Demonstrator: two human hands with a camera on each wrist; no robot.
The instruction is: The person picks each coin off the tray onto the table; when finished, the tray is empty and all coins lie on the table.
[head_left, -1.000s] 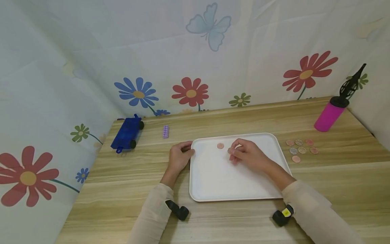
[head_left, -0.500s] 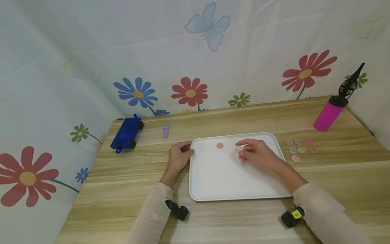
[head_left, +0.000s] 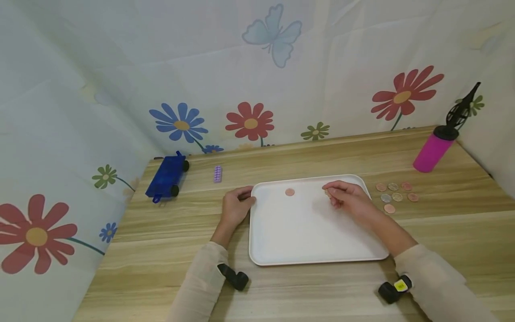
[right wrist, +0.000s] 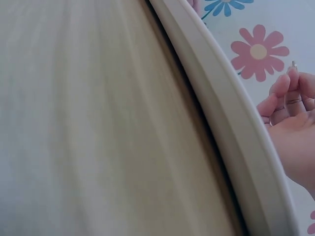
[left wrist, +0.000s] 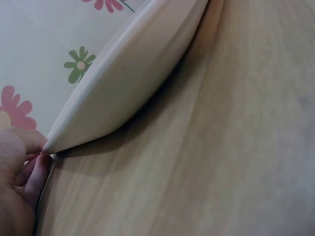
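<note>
A white rectangular tray [head_left: 314,232] lies on the wooden table. My left hand [head_left: 236,206] grips its left rim near the far corner, thumb on the edge; the left wrist view also has those fingers [left wrist: 35,177] at the rim of the tray [left wrist: 113,93]. Over the right part of the tray, my right hand [head_left: 349,199] pinches a coin [head_left: 327,193] between thumb and fingertips. In the right wrist view a thin edge of that coin [right wrist: 294,64] sticks up past the fingertips. One copper-coloured coin [head_left: 289,192] lies flat inside the tray near its far side.
Several copper and silver coins [head_left: 397,197] lie on the table right of the tray. Behind them stands a pink hand pump [head_left: 433,150] with a black nozzle. A blue toy cart [head_left: 166,176] and a small purple studded brick [head_left: 217,174] sit at the back left.
My right hand has moved rightward across the tray with the pinched coin, whose face showed half a second ago and now appears nearly edge-on. The left hand stays at the rim.
</note>
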